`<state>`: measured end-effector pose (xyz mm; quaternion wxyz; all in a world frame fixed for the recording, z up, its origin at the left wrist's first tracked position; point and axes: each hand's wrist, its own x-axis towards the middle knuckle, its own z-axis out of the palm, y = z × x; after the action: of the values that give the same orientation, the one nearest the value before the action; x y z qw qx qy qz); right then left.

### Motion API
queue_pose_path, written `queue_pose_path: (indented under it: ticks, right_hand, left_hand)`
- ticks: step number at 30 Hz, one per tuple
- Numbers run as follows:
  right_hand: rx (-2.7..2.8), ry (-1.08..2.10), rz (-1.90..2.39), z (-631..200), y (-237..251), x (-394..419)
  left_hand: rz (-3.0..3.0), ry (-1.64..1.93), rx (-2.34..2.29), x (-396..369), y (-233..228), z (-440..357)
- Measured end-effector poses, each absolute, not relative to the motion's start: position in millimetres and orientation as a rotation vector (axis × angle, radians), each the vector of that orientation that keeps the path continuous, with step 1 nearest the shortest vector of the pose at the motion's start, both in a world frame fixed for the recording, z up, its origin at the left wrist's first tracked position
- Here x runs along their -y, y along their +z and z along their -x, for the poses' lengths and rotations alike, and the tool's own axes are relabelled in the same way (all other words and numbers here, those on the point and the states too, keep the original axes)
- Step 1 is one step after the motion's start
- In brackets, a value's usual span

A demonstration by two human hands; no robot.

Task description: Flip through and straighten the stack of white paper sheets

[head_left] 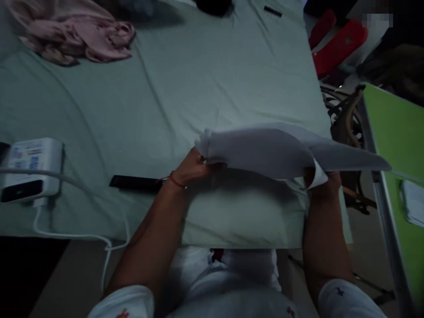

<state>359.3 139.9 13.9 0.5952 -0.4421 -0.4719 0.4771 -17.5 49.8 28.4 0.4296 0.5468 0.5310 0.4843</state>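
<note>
Several white sheets of paper [258, 150] are held up above the bed, bent and curling. My left hand [194, 168] pinches their left end, where the edges bunch together. A red string bracelet [178, 180] circles that wrist. My right hand [326, 182] grips the lower right part of the paper; a curled corner and the sheets cover most of its fingers. The far right end of one sheet sticks out past this hand. Close to my left wrist, a long black object [135, 183] lies on the bed sheet, partly behind my arm.
A pale green sheet [198, 79] covers the bed. On it lie pink cloth [96, 37], a white box-like device [49, 163] with a cable, and a small dark stick [272, 11]. To the right stand a green table [397, 123] and a red plastic chair [341, 46].
</note>
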Motion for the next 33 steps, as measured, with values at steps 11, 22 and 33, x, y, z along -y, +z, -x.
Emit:
queue_pose_path:
  ticks: [11,22,33]
  right_hand:
    - [1.106,1.046,1.022,-360,18,-144]
    - [1.251,1.044,1.228,-348,22,-142]
    - [1.213,1.102,1.360,-344,22,-137]
  left_hand:
    - [-1.544,1.113,-1.400,-56,12,12]
    - [-1.298,1.018,-1.519,-53,21,3]
    - [-0.919,1.201,-1.135,-58,13,1]
